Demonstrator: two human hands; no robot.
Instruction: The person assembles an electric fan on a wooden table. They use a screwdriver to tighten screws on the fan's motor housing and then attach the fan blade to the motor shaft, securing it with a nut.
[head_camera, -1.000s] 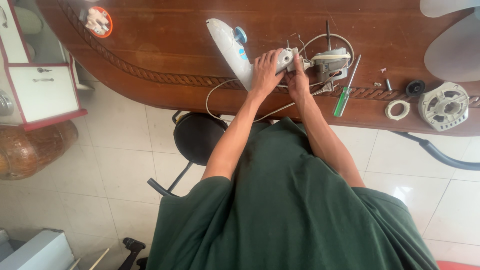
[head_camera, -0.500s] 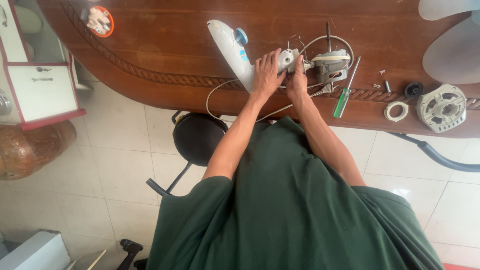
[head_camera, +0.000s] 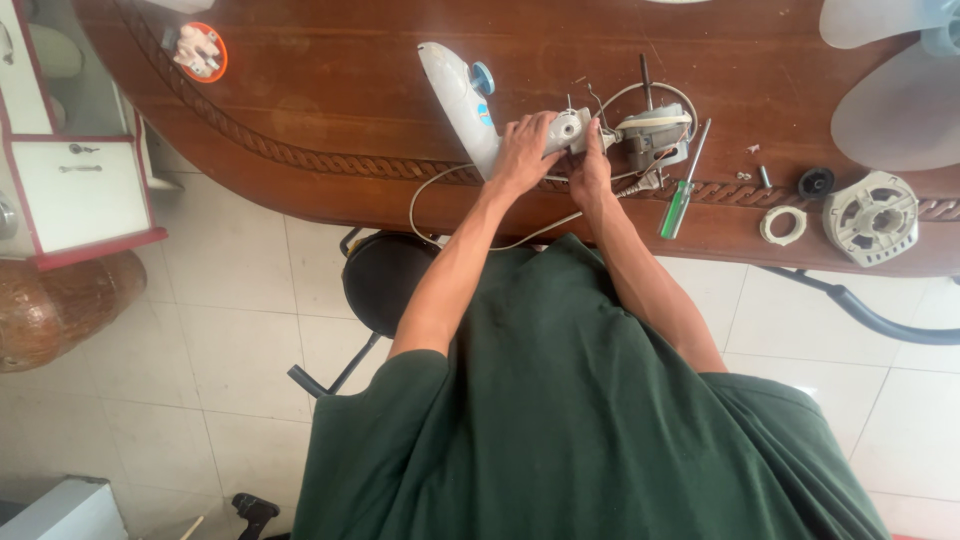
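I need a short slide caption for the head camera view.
Both hands, left and right, grip a white fan neck on a wooden table.

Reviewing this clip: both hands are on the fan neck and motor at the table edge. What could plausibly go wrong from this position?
Loose screws and the white ring lie near the table edge and might roll off if jolted. The cord loops over the edge below the left hand and could snag. The right hand works beside bare wires at the motor, which may pull loose.
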